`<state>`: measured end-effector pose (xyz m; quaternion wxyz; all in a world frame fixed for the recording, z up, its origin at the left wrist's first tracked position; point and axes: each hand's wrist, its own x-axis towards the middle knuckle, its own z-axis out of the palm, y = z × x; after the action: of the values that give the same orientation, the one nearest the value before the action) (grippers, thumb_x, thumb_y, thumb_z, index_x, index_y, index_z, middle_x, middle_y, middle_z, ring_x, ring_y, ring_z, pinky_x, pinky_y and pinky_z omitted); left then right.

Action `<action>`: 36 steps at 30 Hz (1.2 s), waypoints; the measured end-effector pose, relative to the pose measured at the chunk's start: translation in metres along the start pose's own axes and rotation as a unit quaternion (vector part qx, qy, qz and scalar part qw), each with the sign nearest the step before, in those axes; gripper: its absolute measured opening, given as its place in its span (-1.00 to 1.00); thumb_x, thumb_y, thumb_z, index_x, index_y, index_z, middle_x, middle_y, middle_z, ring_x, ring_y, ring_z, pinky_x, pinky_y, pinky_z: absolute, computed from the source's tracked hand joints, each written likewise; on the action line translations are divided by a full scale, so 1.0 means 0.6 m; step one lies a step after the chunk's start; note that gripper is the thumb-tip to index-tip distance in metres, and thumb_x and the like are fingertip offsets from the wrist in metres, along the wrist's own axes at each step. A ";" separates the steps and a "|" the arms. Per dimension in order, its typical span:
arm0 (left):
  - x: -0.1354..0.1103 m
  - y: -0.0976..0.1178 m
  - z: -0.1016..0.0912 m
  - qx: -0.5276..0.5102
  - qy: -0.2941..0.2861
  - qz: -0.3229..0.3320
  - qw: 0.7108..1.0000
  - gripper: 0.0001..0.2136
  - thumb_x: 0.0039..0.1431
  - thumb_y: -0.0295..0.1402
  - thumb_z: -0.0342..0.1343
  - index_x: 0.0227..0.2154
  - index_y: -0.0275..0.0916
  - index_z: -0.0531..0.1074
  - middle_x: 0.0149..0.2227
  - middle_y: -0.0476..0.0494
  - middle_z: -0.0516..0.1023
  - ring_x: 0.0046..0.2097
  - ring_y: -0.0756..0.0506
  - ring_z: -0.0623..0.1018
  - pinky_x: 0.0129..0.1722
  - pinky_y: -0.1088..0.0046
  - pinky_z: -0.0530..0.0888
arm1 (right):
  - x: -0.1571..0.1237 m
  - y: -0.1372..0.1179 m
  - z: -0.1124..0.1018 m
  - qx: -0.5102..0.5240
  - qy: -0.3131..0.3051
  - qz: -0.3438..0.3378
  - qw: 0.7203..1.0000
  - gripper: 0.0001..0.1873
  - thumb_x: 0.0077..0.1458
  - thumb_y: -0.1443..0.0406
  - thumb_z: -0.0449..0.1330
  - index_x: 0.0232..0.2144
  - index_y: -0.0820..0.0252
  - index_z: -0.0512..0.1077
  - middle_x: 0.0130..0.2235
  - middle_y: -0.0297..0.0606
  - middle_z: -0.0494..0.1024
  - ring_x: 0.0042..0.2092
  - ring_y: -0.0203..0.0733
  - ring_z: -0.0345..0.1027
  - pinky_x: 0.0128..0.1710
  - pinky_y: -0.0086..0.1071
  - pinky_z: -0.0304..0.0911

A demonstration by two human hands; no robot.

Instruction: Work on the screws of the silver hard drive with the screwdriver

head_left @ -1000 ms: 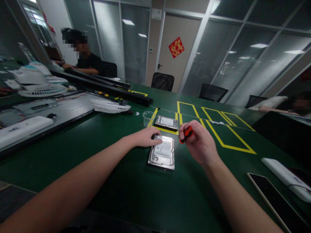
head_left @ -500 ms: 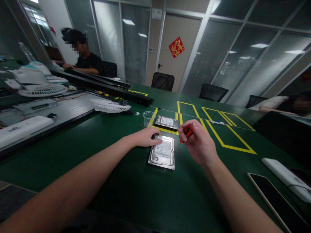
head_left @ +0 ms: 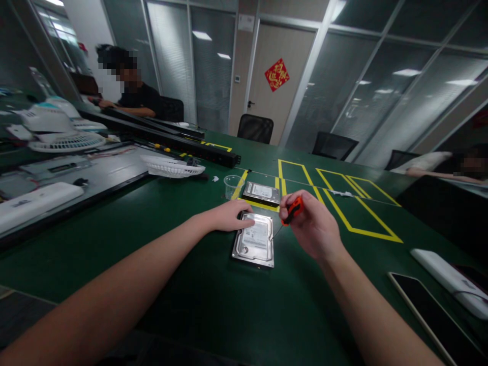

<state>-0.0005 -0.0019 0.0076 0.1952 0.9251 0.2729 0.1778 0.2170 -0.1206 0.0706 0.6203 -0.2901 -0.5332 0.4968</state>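
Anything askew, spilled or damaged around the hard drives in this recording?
The hard drive under the left hand looks undamaged; no spill shows. Mildly odd: a white scrap lies loose left of the clear cup, like litter.

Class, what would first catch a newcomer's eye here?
The red diamond sign on the back door probably stands out first. Then, mid-picture, the right hand holds a red-handled screwdriver, its tip at the right edge of the nearer hard drive, held by the left hand.

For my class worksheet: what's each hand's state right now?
Left hand: on the nearer hard drive, thumb on top; grip unclear.
Right hand: closed around the screwdriver.
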 end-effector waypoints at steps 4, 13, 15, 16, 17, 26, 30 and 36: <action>0.000 0.002 -0.001 0.001 -0.003 0.002 1.000 -0.64 0.31 -0.07 0.13 -0.02 -0.21 0.51 -0.02 -0.22 0.58 0.00 -0.23 0.54 0.00 0.27 0.41 | 0.000 0.001 -0.001 -0.004 -0.003 -0.004 1.000 -0.76 0.33 0.15 0.14 -0.35 0.13 0.45 -0.28 -0.24 0.49 -0.36 -0.22 0.31 -0.36 -0.31 0.19; 0.001 0.000 0.000 -0.002 0.000 -0.003 1.000 -0.64 0.31 -0.06 0.14 -0.02 -0.21 0.51 0.00 -0.22 0.58 0.01 -0.23 0.54 0.01 0.27 0.41 | -0.002 -0.002 0.004 0.012 -0.001 -0.004 1.000 -0.83 0.28 0.24 0.21 -0.38 0.10 0.37 -0.30 -0.29 0.54 -0.44 -0.28 0.24 -0.39 -0.31 0.13; 0.001 0.000 0.001 0.002 0.000 -0.001 1.000 -0.65 0.31 -0.07 0.14 -0.03 -0.22 0.51 0.00 -0.22 0.58 0.01 -0.23 0.54 0.02 0.26 0.41 | -0.002 -0.002 0.004 0.019 -0.001 0.000 1.000 -0.85 0.28 0.25 0.21 -0.37 0.10 0.40 -0.32 -0.29 0.53 -0.45 -0.29 0.22 -0.41 -0.32 0.10; 0.001 0.000 0.001 0.003 0.000 0.001 1.000 -0.65 0.31 -0.07 0.14 -0.03 -0.22 0.51 0.00 -0.22 0.58 0.01 -0.23 0.54 0.02 0.26 0.41 | -0.002 -0.002 0.003 0.021 -0.004 0.000 1.000 -0.87 0.29 0.25 0.20 -0.35 0.11 0.43 -0.33 -0.29 0.53 -0.45 -0.29 0.20 -0.41 -0.32 0.08; 0.001 0.000 0.001 0.003 0.000 0.003 1.000 -0.65 0.31 -0.07 0.14 -0.03 -0.22 0.51 0.00 -0.22 0.58 0.02 -0.23 0.54 0.02 0.27 0.41 | -0.001 -0.001 0.003 0.021 -0.009 -0.002 1.000 -0.87 0.30 0.25 0.18 -0.32 0.11 0.46 -0.34 -0.28 0.52 -0.46 -0.29 0.19 -0.42 -0.33 0.06; -0.001 0.004 -0.002 0.003 -0.003 -0.007 1.000 -0.64 0.31 -0.07 0.13 -0.01 -0.20 0.51 0.01 -0.21 0.58 0.02 -0.23 0.54 0.01 0.28 0.40 | 0.000 -0.003 0.001 0.030 -0.009 0.012 0.999 -0.54 0.38 0.06 0.03 -0.29 0.17 0.62 -0.43 -0.24 0.46 -0.45 -0.23 0.18 -0.40 -0.30 0.07; -0.001 0.001 0.000 0.002 -0.007 -0.011 1.000 -0.61 0.32 -0.04 0.12 0.02 -0.20 0.50 0.03 -0.23 0.57 0.03 -0.23 0.53 0.02 0.26 0.39 | 0.002 -0.002 -0.001 0.026 0.003 0.015 1.000 -0.58 0.38 0.10 0.06 -0.37 0.18 0.58 -0.44 -0.24 0.46 -0.45 -0.24 0.20 -0.39 -0.31 0.09; -0.001 0.001 0.000 0.001 -0.006 -0.008 1.000 -0.62 0.32 -0.04 0.12 0.00 -0.22 0.50 0.01 -0.23 0.58 0.02 -0.23 0.53 0.01 0.27 0.40 | 0.002 0.003 -0.003 0.029 -0.006 -0.003 1.000 -0.70 0.35 0.18 0.11 -0.39 0.16 0.49 -0.37 -0.24 0.49 -0.40 -0.24 0.26 -0.37 -0.33 0.12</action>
<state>-0.0007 -0.0026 0.0080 0.1972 0.9241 0.2795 0.1701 0.2183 -0.1185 0.0690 0.6267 -0.2669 -0.5233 0.5120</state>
